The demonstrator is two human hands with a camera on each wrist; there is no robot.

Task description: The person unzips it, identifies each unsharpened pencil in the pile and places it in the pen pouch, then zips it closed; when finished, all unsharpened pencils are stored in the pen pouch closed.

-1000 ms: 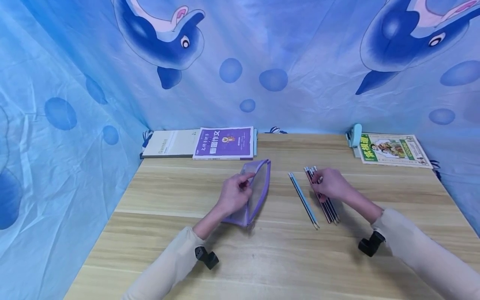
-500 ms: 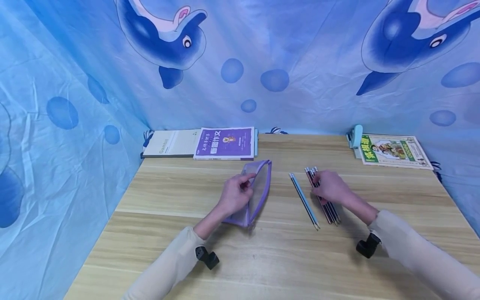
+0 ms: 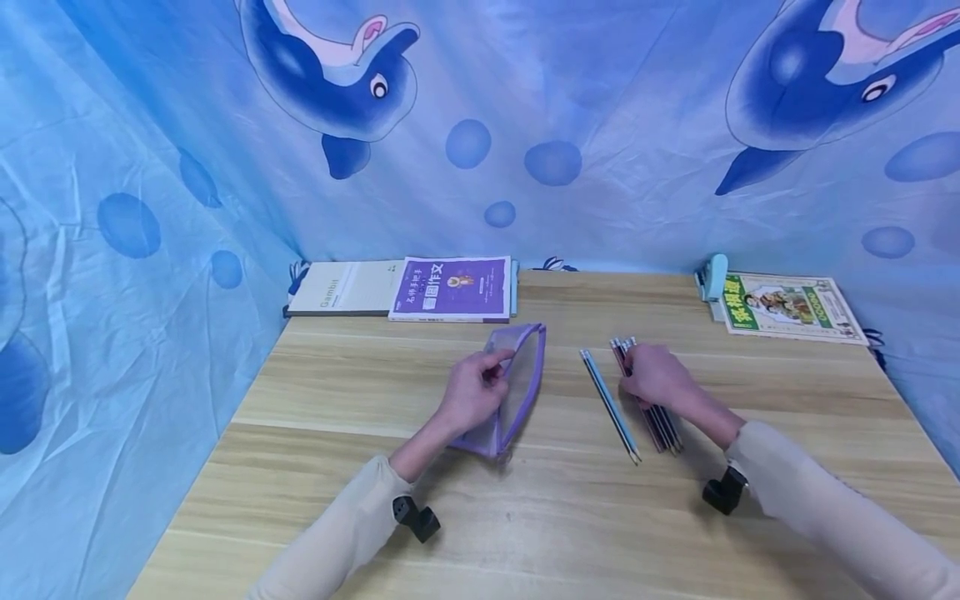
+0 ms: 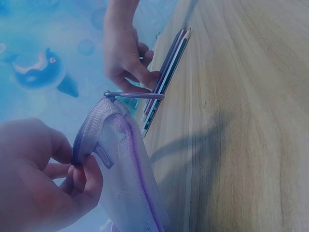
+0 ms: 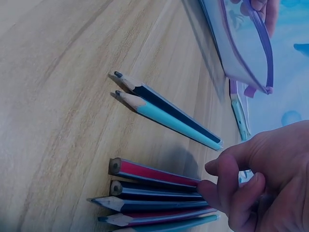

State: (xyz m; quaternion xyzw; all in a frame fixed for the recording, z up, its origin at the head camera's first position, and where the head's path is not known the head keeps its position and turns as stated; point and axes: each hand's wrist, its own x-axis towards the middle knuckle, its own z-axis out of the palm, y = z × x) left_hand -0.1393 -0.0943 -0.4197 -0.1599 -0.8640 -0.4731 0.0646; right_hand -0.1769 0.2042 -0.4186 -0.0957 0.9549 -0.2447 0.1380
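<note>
Left hand [image 3: 472, 393] pinches the rim of a purple mesh zip pouch [image 3: 517, 398], mouth gaping. Right hand [image 3: 662, 379] touches a pencil bundle [image 3: 663, 427] on the tabletop [image 3: 540, 525]; whether its fingers grip, cannot tell. Two pencils [image 3: 612, 407] lie between pouch and bundle.

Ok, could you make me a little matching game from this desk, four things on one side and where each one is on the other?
1. Mesh zip pouch
2. Pencil pair
3. Purple book
4. Pencil bunch

A. Under the fingers of the right hand
B. Beside the cream Gambit notebook
C. Pinched by the left hand
D. Lying between the other pencils and the pouch

Pairs: 1-C, 2-D, 3-B, 4-A
</note>
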